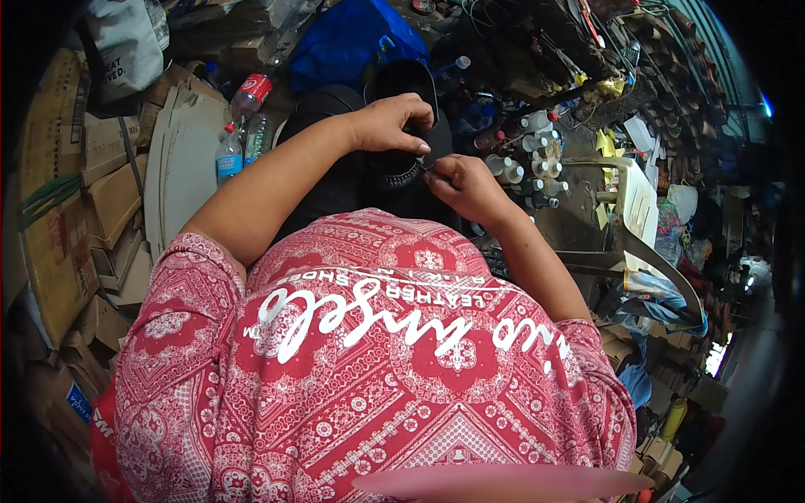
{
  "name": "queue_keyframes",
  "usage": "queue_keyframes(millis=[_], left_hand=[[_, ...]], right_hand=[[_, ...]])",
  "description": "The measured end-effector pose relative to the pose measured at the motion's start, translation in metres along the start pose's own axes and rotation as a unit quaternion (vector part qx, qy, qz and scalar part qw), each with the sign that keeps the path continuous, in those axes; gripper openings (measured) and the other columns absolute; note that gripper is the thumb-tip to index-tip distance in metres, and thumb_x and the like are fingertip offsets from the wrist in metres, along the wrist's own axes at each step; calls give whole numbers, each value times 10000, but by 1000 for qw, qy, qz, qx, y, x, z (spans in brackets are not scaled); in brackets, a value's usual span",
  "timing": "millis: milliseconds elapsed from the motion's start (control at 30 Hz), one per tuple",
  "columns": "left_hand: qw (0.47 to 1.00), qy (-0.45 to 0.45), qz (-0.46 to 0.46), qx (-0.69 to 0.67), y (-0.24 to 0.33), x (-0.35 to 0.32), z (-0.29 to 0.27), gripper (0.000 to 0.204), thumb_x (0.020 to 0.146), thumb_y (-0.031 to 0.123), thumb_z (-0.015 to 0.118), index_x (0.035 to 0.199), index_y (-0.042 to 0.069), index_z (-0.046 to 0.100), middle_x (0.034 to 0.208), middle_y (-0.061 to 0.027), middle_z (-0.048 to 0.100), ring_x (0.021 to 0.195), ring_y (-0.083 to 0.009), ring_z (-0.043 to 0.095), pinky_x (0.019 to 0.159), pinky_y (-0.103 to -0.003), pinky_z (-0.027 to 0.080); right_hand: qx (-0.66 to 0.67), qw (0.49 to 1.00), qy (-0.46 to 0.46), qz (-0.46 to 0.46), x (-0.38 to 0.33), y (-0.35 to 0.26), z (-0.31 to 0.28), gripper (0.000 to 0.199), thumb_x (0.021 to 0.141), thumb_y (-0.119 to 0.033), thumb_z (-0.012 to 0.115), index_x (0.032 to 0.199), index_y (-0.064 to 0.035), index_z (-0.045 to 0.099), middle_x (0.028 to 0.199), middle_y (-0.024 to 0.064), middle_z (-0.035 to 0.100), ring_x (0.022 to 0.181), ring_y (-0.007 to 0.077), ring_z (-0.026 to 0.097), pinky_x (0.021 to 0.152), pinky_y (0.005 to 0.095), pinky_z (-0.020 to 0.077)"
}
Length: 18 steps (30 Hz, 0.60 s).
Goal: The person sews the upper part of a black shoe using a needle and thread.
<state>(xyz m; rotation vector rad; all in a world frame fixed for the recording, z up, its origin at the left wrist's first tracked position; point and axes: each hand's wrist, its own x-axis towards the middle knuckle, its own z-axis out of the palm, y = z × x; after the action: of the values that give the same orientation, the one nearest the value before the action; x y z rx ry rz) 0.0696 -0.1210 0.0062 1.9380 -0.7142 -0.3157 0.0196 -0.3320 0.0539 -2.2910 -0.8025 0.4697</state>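
Observation:
A black shoe (401,92) rests on my lap, its opening facing up and a braided black trim along its near edge. My left hand (390,121) lies over the shoe's side and grips it, fingers curled down onto the trim. My right hand (465,186) sits just right of the trim, thumb and fingers pinched on something thin at the shoe's edge; what it pinches is too small to make out. My red patterned shirt (369,369) fills the lower half of the view.
Stacked cardboard sheets and boxes (101,184) stand at the left, with plastic bottles (239,126) beside them. A blue bag (352,38) lies beyond the shoe. Small bottles (528,163) and tools crowd a workbench at the right, next to a pale plastic chair (633,205).

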Motion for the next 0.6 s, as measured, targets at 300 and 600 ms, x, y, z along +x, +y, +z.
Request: queue_keyframes(millis=[300, 600], left_hand=[[992, -80, -1, 102, 6, 9, -25, 266, 750, 209, 740, 960, 73, 647, 1000, -88, 549, 975, -250, 558, 864, -345, 445], [987, -89, -28, 133, 26, 10, -30, 212, 707, 155, 756, 849, 56, 634, 921, -68, 564, 908, -240, 573, 794, -346, 459]], right_hand=[[134, 984, 58, 100, -46, -10, -34, 179, 832, -116, 672, 735, 0, 577, 687, 57, 528, 588, 171, 460, 547, 309, 382], [-27, 998, 32, 52, -4, -13, -23, 225, 804, -72, 654, 1021, -111, 702, 833, 90, 584, 753, 230, 602, 684, 322, 482]])
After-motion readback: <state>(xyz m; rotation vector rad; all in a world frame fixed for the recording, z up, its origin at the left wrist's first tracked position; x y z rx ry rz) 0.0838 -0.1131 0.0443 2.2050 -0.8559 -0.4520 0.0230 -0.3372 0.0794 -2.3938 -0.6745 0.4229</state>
